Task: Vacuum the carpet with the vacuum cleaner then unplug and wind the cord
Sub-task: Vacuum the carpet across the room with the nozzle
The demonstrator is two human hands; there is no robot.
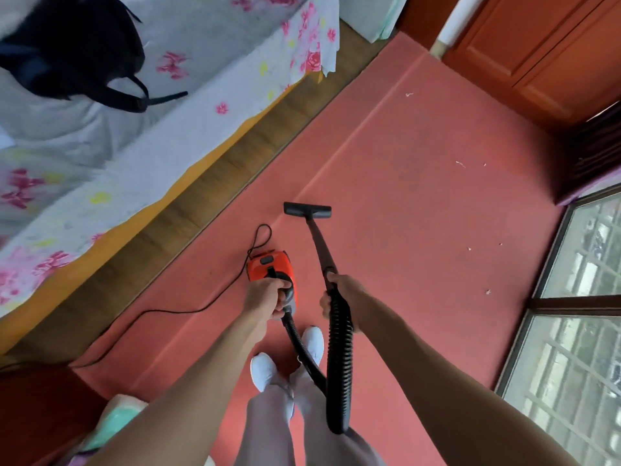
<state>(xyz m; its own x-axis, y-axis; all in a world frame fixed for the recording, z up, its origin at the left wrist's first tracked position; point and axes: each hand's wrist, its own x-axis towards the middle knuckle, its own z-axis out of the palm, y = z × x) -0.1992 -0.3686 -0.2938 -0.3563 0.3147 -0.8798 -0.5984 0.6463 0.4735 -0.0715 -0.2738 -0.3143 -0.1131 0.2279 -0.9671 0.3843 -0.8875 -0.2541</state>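
Forearms fill the near frame. Our left hand (268, 294) is curled round the handle of the orange vacuum (273, 269), carrying it just ahead of our shoes. Cord (174, 311) runs from it left along the carpet (420, 213) toward the bed (134, 129), so we're likely not unplugged yet. Right hand (339, 297) is wrapped round the hose (337, 364) where it meets the wand (319, 247). Wand's long axis runs away from us; nozzle (307, 209) is on the carpet, facing forward. Vacuuming step, we reckon. White scraps (460, 164) lie to the right: next, swing the nozzle that way.
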